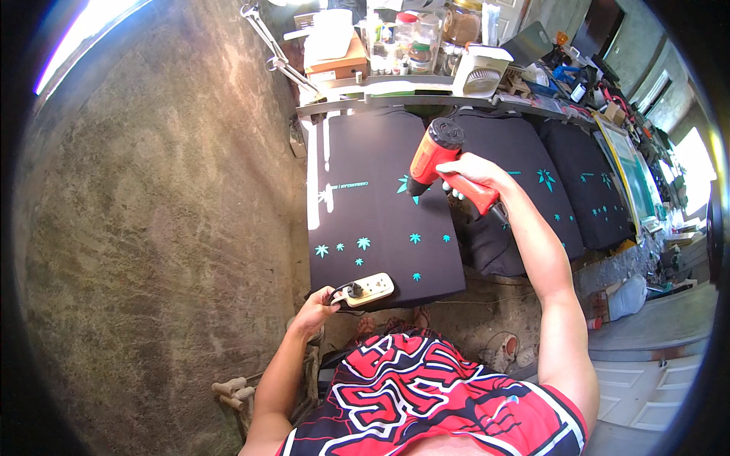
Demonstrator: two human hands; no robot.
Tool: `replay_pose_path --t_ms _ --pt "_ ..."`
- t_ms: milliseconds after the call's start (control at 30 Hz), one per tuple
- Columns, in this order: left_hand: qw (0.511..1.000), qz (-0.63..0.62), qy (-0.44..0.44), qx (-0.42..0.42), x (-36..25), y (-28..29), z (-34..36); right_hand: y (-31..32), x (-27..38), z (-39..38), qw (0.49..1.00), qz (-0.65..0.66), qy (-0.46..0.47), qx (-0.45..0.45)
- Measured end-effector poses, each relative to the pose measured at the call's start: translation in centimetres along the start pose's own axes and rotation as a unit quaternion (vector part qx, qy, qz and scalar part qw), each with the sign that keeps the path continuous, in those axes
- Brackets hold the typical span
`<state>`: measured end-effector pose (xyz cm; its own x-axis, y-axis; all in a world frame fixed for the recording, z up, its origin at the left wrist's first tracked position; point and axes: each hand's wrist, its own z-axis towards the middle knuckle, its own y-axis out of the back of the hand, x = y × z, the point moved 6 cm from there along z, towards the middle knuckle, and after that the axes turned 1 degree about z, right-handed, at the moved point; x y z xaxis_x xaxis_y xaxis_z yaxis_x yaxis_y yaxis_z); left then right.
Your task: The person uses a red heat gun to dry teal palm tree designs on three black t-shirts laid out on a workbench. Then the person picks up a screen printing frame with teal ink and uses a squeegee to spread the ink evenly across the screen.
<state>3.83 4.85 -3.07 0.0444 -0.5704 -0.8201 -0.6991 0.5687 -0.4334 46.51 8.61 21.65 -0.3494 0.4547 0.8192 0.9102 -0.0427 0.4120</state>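
Head view: right hand (477,175) closed round a red-and-black pistol-shaped heat gun (430,153), nozzle (415,187) angled down over black fabric (380,152) printed with teal leaves (415,239). Left hand (315,310), nearer the body, grips a cream oblong plastic power strip (375,287), black plug (355,289) seated.

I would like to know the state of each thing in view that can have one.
Red heat gun: held in the right hand, nozzle tilted down; on or off unclear.
Power strip: held in the left hand, partly occupied.
Black plug: pushed into the power strip.
Left black cloth: spread flat, printed with green leaves.
Middle black cloth: spread, also printed.
Right black cloth: likewise.
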Motion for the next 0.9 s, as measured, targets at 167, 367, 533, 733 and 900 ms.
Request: replay_pose_path --t_ms 167,367,533,733,900 --pt "1.000 0.002 0.000 0.010 -0.2 -0.2 0.0 0.1 -0.3 0.5 0.998 0.049 0.022 -0.024" --pt "1.000 0.004 -0.008 0.015 -0.2 -0.1 0.1 0.1 -0.7 0.5 1.000 -0.016 -0.009 -0.021" --pt "1.000 0.012 0.000 0.023 -0.2 0.1 0.0 -0.1 -0.3 0.4 0.998 0.057 -0.001 -0.006" --pt "1.000 0.010 -0.002 0.027 0.0 0.2 0.2 0.7 -0.5 0.5 0.998 -0.063 -0.004 -0.027" --pt "1.000 0.019 -0.004 0.025 0.3 0.6 0.4 -0.1 -0.9 0.6 0.999 0.032 0.019 0.028"
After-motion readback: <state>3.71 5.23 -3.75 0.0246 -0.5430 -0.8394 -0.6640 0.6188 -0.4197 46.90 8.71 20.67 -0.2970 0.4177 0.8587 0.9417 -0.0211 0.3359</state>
